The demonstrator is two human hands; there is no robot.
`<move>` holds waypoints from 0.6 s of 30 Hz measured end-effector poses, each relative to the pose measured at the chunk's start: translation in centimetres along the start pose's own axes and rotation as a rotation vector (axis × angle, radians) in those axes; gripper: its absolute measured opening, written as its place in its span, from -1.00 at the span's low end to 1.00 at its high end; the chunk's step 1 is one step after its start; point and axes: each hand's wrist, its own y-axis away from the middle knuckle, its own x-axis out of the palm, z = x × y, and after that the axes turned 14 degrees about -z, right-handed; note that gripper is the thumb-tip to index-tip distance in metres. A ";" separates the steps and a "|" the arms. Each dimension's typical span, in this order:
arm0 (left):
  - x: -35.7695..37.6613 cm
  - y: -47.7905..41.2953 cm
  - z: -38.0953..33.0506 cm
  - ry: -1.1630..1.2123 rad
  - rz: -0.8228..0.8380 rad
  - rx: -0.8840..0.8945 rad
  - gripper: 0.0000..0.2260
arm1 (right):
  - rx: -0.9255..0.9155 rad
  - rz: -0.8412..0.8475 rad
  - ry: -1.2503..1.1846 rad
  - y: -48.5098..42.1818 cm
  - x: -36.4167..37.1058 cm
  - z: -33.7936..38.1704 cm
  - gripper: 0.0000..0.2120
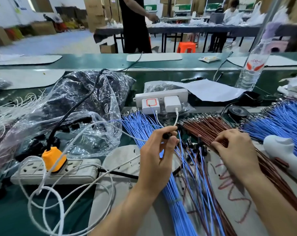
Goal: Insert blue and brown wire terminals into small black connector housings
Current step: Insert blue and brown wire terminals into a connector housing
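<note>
Green bench [8,217], crowded; workshop behind. Left hand [158,150] raised: thumb and forefinger pinch small black connector housing [167,135], other fingers curled beneath. Right hand [236,149] low, fingertips curled down onto brown wires [207,125]; whether one is pinched, cannot tell. Between hands: tangled heap of wired housings [198,148] on white mat [120,157]. Blue wires [139,123] fan left of heap; second blue bundle [283,120] far right. Beyond: white power strip [161,96] carrying two chargers, black tape roll [238,111], orange plug [54,159] in grey strip, crumpled plastic bag [86,106] left.
</note>
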 end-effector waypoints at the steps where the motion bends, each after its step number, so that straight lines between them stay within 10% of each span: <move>1: 0.1 0.1 0.0 0.001 0.003 -0.001 -0.84 | 0.001 -0.016 -0.012 0.0 0.1 0.1 -0.92; 9: -0.1 0.0 -0.1 -0.026 -0.002 0.002 -0.83 | 0.044 -0.225 -0.308 -0.2 0.0 0.3 -0.94; 13: -0.4 -0.1 -0.2 -0.008 0.068 0.051 -0.77 | -0.227 -0.501 -0.517 0.6 -1.3 2.0 -0.96; 18: -0.2 0.1 -0.6 0.012 0.173 0.102 -0.72 | -0.487 -0.262 -0.597 3.1 0.1 4.0 -0.89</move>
